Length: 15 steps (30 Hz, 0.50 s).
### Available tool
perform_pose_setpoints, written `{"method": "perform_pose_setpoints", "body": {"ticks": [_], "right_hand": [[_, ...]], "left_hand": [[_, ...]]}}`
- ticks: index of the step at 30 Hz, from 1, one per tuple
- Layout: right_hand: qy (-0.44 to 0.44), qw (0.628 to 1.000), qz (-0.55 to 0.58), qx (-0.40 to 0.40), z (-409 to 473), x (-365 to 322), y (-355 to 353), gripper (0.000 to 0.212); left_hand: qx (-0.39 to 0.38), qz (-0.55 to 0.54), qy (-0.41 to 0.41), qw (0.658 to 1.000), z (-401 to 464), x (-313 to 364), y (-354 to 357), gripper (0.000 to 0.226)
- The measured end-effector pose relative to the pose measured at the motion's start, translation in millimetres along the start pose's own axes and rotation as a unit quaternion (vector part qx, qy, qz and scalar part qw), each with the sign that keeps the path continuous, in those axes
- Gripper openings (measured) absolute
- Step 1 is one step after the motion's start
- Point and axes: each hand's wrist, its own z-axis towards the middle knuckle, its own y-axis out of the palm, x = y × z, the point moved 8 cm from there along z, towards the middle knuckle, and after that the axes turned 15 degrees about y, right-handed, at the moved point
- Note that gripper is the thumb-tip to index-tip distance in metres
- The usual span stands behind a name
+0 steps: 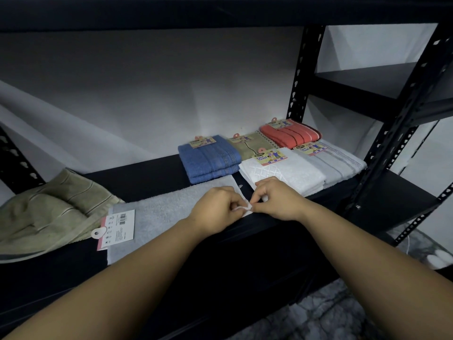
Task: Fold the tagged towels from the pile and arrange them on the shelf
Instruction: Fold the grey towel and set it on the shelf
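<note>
Done: five folded tagged towels [274, 153] far right on black metal shelf [152, 175] | In hand: left hand [218, 204], right hand [274, 197] pinch pale grey terry towel [166, 212] near edge, grip closed | Left: crumpled olive towel [49, 212] unfolded.

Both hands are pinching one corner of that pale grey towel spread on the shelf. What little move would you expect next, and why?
Probably lifting that corner leftward, toward the tagged end, to fold it in half. The left hand and right hand both pinch the right-hand corner of the pale grey towel, which lies flat and unfolded on the black shelf, while its white paper tag sits at the far left end.
</note>
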Motion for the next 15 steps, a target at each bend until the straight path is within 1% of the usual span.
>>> {"method": "perform_pose_setpoints", "body": {"ticks": [3,7,11,15], "right_hand": [[0.007,1.000,0.005,-0.003,-2,0,-1,0.010],[0.024,0.999,0.016,-0.026,1,2,1,0.014],[0.007,1.000,0.010,-0.001,0,-1,-1,0.015],[0.020,1.000,-0.007,0.007,3,0,1,0.023]], "left_hand": [[-0.005,0.004,-0.005,1.000,-2,-1,3,0.016],[-0.027,-0.009,-0.012,1.000,-2,-3,4,0.019],[-0.041,-0.045,-0.010,0.998,-8,-5,4,0.023],[-0.014,-0.035,-0.017,0.999,-21,-6,-7,0.019]]}}
